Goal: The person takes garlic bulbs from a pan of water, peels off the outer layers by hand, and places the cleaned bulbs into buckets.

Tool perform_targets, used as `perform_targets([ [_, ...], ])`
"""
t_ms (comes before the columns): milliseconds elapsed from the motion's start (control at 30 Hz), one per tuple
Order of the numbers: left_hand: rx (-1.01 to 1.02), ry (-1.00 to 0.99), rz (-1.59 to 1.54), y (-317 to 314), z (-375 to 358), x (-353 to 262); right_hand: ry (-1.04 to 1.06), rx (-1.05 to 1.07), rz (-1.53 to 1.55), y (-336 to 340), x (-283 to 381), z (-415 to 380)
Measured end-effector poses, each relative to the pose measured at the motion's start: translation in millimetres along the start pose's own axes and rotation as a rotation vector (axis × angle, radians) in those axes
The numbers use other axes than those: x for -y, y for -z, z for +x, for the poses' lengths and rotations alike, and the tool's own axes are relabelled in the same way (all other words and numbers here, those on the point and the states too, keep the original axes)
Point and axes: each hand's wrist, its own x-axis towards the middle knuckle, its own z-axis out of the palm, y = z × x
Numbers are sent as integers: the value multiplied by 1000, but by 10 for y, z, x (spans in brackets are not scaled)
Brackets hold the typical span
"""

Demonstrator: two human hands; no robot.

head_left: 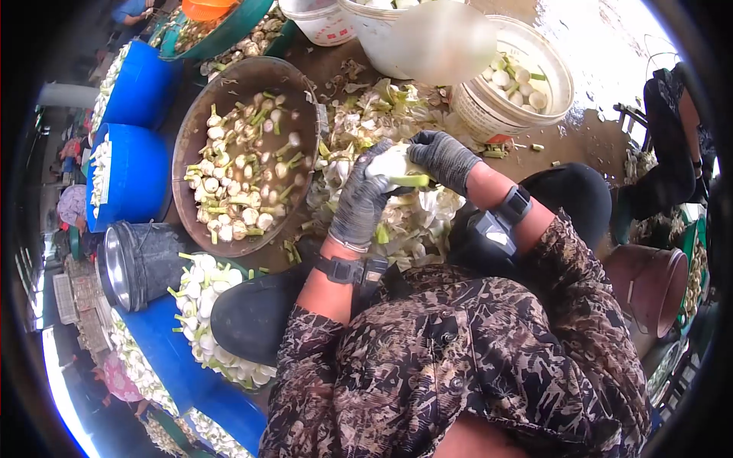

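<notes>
In front of my body, a white garlic bulb (394,162) with a short green stem sticks out between my two hands. My left hand (358,202), in a grey glove, is closed around its left side. My right hand (445,161), gloved the same way, grips its upper right with bent fingers. Below and behind the bulb lies a heap of pale garlic skins (416,229). To the left stands a wide round basin (183,145) of garlic bulbs with cut stems, some lying in its brownish bottom.
White buckets (561,95) stand ahead, one holding peeled bulbs; a pale blur covers part of them. Blue tubs (141,179) and a black bucket (156,263) line the left. More garlic (206,305) is heaped by my left knee. A reddish bucket (649,286) and another person's arm (687,126) are at right.
</notes>
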Motion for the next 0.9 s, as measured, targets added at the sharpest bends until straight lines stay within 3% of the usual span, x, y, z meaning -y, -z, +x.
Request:
perform_targets([
  [67, 2, 93, -376, 105, 133, 57, -39, -77, -151, -74, 66, -33],
  [133, -58, 107, -577, 270, 239, 113, 323, -187, -454, -279, -58, -10],
  [167, -89, 122, -753, 364, 239, 119, 313, -151, -524, -370, -163, -14],
  [200, -106, 174, -745, 544, 274, 184, 306, -113, -594, -458, -109, -62],
  [233, -248, 160, -709, 567, 271, 135, 314, -103, -594, -511, -68, -66],
  [267, -379, 154, -675, 554, 282, 106, 241, 223, -746, -516, -33, -73],
  [300, -380, 75, -663, 678, 334, 190, 146, 532, -895, -452, -8, -94],
  [367, -346, 21, -595, 790, 461, 222, 46, 352, -807, -473, -50, -93],
  [400, -274, 39, -532, 868, 527, 270, 114, 251, -780, -453, -88, -96],
  [467, -353, 127, -306, 654, 667, 180, 89, 212, -899, -415, -18, 18],
  [600, -35, 91, -284, 357, 956, 123, 24, 242, -918, -471, 84, 141],
  [733, -17, 97, -175, 112, 1427, -215, 35, 379, -938, -458, 160, 151],
  [800, 51, 52, -151, 48, 1842, -352, 38, 340, -929, -518, 64, 177],
  [900, -76, 17, -49, -282, 2505, -715, 69, 399, -967, -551, -2, 228],
])
